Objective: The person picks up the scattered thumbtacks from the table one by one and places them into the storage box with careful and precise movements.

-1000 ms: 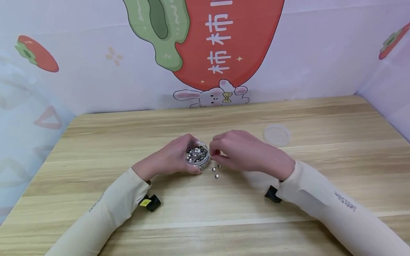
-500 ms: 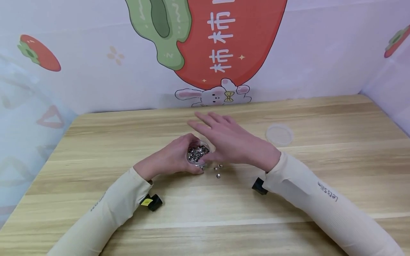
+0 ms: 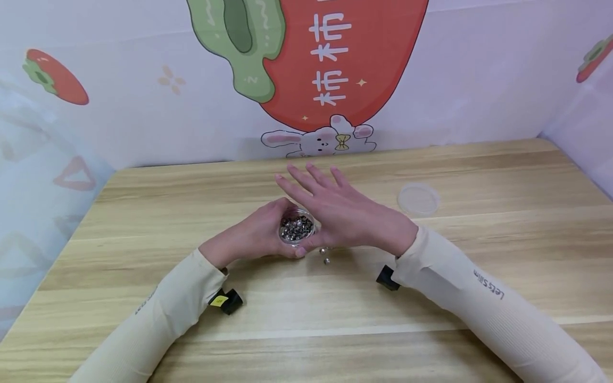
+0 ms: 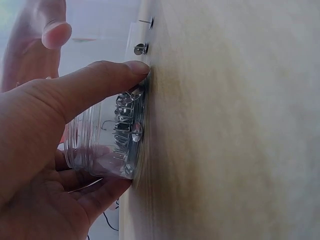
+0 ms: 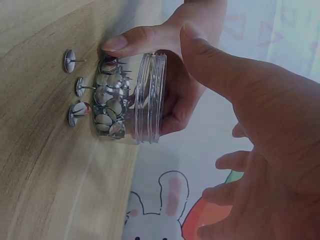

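A clear round jar [image 3: 297, 227] partly filled with silver thumbtacks stands upright on the table. My left hand [image 3: 258, 232] grips it from the left, thumb low on the near side and fingers round the far side. To the jar's right hovers my right hand [image 3: 344, 215], its fingers spread and straight, holding nothing. In the right wrist view its thumb [image 5: 210, 57] is apart from the jar's open mouth. Loose thumbtacks [image 3: 327, 261] lie on the wood beside the jar, partly covered by the right hand in the head view; one tack [image 5: 70, 61] points its pin upward.
A clear round lid [image 3: 419, 198] lies flat on the table [image 3: 306, 340], behind and right of the right hand. Behind the table's back edge hangs a printed cloth [image 3: 143, 117]. Black wrist cameras [image 3: 227, 301] sit beneath both sleeves.
My right hand has risen from beside the loose tacks, where its fingers were curled, and its fingers have spread out next to the jar. The left hand still holds the jar in place.
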`<state>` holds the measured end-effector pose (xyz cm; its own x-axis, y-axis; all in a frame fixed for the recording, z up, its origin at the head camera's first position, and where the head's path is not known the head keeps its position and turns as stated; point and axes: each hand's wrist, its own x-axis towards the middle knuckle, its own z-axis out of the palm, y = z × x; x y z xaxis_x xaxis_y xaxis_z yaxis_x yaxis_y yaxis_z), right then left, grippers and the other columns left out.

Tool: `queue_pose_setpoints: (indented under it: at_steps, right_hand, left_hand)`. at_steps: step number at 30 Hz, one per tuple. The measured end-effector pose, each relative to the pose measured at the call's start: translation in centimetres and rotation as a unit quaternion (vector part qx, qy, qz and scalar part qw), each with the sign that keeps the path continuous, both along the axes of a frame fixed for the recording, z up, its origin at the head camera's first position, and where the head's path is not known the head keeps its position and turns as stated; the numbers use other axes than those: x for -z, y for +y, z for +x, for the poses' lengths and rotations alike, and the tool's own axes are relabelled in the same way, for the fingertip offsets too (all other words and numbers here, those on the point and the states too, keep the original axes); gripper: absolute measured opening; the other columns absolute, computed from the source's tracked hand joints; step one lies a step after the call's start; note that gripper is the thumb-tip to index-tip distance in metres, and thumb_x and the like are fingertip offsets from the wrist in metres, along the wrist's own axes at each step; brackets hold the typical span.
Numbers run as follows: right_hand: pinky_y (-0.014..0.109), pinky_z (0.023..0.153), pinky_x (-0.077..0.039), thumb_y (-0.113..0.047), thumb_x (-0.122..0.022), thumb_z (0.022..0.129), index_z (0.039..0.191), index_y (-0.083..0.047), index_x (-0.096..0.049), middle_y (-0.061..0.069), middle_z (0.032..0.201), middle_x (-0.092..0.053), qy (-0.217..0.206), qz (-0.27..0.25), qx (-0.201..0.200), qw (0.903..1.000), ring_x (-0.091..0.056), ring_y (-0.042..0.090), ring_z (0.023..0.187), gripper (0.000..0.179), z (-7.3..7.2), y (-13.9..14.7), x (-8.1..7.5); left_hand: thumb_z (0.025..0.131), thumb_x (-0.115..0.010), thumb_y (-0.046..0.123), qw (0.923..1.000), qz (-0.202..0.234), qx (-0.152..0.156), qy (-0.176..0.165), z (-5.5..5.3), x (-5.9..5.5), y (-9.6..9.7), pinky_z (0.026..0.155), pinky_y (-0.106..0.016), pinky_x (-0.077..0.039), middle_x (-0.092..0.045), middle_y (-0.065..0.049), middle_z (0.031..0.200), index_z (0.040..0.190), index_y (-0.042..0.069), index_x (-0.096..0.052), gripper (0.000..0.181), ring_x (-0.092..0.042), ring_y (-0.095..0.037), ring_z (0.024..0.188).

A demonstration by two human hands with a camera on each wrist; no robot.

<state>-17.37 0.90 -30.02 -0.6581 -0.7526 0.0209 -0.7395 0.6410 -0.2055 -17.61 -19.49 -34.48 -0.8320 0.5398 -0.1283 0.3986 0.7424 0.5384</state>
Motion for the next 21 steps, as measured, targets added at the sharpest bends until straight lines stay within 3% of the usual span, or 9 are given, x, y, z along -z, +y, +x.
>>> queue_pose_setpoints:
  at_steps: [8,14,17,21]
  right_hand:
    - [0.060,0.120,-0.007,-0.065,-0.071,0.074,0.157,-0.027,-0.006,-0.001,0.166,-0.005,-0.004,-0.014,0.020,0.9997,-0.005,0.030,0.153,0.113,0.6,1.6,-0.9]
    - [0.060,0.120,-0.007,-0.061,-0.072,0.076,0.157,-0.024,-0.010,0.002,0.165,-0.012,-0.004,-0.016,0.022,0.9996,-0.007,0.031,0.152,0.109,1.3,3.9,-0.6]
    - [0.058,0.119,-0.017,-0.058,-0.074,0.076,0.156,-0.022,-0.018,0.004,0.162,-0.023,-0.003,-0.031,0.022,0.9993,-0.018,0.030,0.150,0.104,1.3,4.5,-0.4]
    - [0.049,0.108,-0.042,-0.049,-0.078,0.077,0.147,-0.017,-0.042,0.004,0.145,-0.049,-0.021,-0.035,0.019,0.9990,-0.046,0.026,0.134,0.085,1.4,4.3,0.1]
  left_hand:
    - [0.065,-0.088,0.033,0.9999,0.010,-0.003,0.011,0.3,0.0,0.1,0.102,-0.040,-0.047,-0.061,-0.012,0.120,0.124,0.001,-0.047,0.078,-0.058,-0.023,0.111]
    - [0.065,-0.089,0.033,0.9999,0.009,-0.007,0.005,0.4,-0.1,0.1,0.104,-0.040,-0.046,-0.059,-0.011,0.123,0.125,0.002,-0.047,0.080,-0.057,-0.023,0.114]
    - [0.065,-0.089,0.033,0.9999,0.008,-0.009,0.002,0.4,-0.3,0.2,0.104,-0.041,-0.045,-0.059,-0.012,0.124,0.125,0.001,-0.046,0.080,-0.057,-0.024,0.115]
    - [0.065,-0.089,0.032,0.9999,0.008,-0.011,-0.003,0.5,-0.2,0.1,0.103,-0.042,-0.046,-0.058,-0.012,0.123,0.126,0.001,-0.046,0.080,-0.057,-0.024,0.113]
